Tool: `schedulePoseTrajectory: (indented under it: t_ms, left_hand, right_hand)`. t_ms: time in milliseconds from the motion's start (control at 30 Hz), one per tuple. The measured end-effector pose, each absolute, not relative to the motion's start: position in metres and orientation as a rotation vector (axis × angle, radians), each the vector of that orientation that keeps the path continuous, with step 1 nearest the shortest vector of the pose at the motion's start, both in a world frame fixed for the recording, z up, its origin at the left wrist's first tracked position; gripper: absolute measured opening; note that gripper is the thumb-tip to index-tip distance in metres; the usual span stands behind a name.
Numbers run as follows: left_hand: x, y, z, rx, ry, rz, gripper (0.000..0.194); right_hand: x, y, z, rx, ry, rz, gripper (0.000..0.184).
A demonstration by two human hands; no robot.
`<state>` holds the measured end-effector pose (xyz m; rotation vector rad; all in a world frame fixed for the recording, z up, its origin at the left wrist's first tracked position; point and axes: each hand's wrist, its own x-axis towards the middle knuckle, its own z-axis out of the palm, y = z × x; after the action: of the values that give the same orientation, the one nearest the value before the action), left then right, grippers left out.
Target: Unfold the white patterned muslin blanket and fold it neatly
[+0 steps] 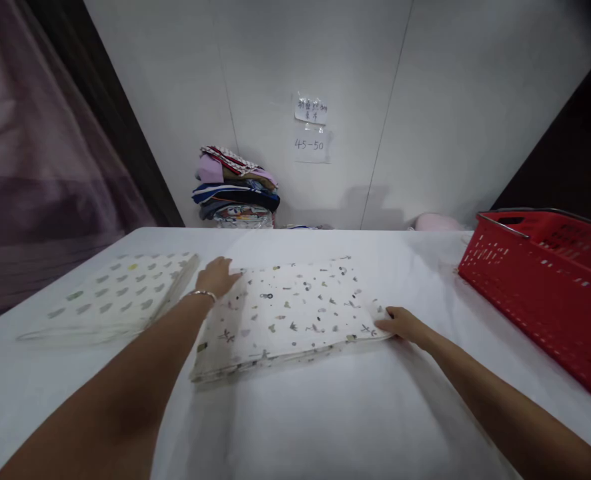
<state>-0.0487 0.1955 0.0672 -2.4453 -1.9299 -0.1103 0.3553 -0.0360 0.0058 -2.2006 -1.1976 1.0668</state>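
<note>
A folded white cloth (290,307) with small printed figures in muted colours lies in the middle of the white table. My left hand (218,277), with a bracelet on the wrist, rests at its far left corner. The thumb and a finger show apart there; the other fingers are partly hidden. At the cloth's right end, my right hand (398,323) pinches the near corner between thumb and fingers. Several layers show along the front edge. Left of my left hand lies a second folded cloth (120,290), white with grey-green shapes and one yellow one.
On the right of the table (315,427) stands a red perforated plastic basket (540,293) with a metal handle. Beyond the far edge is a pile of folded fabrics (238,187) against a pale wall. Paper notes (311,145) are taped above. A pinkish curtain (35,147) hangs at left.
</note>
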Motion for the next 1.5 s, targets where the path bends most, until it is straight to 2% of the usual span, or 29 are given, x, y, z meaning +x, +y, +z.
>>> schedulePoseTrajectory:
  t_ms: [200, 367, 600, 767, 933, 1033, 1200, 1300, 1500]
  left_hand:
    - [-0.033, 0.104, 0.032, -2.886, -1.544, -0.408, 0.047]
    - [-0.051, 0.028, 0.024, -3.079, -1.326, -0.360, 0.053]
    - [-0.061, 0.016, 0.014, -3.036, -1.375, -0.282, 0.041]
    - [-0.081, 0.030, 0.015, -2.911, -1.416, -0.289, 0.051]
    - [-0.135, 0.031, 0.003, -2.793, -1.338, -0.402, 0.054]
    - [-0.154, 0.023, -0.007, -2.832, -1.311, -0.342, 0.061]
    - [-0.132, -0.008, -0.008, -2.793, -1.475, -0.337, 0.057]
    - [-0.096, -0.036, -0.005, -2.909, -1.351, -0.377, 0.054]
    - [-0.007, -0.079, -0.003, -3.156, -0.884, -0.553, 0.039]
  right_hand:
    - [0.351, -0.033, 0.013, -2.120, -0.967, 1.090, 0.028]
    - [0.352, -0.037, 0.012, -2.045, -0.843, 1.074, 0.023]
    - [0.340, -0.045, 0.015, -1.998, -0.797, 1.111, 0.018]
    - [0.316, -0.073, 0.021, -2.006, -0.806, 1.063, 0.042]
    - [0.277, -0.129, 0.013, -1.959, -0.985, 1.228, 0.074]
    - [0.258, -0.151, 0.007, -1.970, -1.067, 1.165, 0.081]
    - [0.251, -0.160, 0.005, -1.988, -1.070, 1.034, 0.075]
    - [0.252, -0.165, 0.004, -2.009, -1.115, 0.901, 0.069]
    - [0.250, -0.177, -0.003, -1.926, -0.983, 0.793, 0.033]
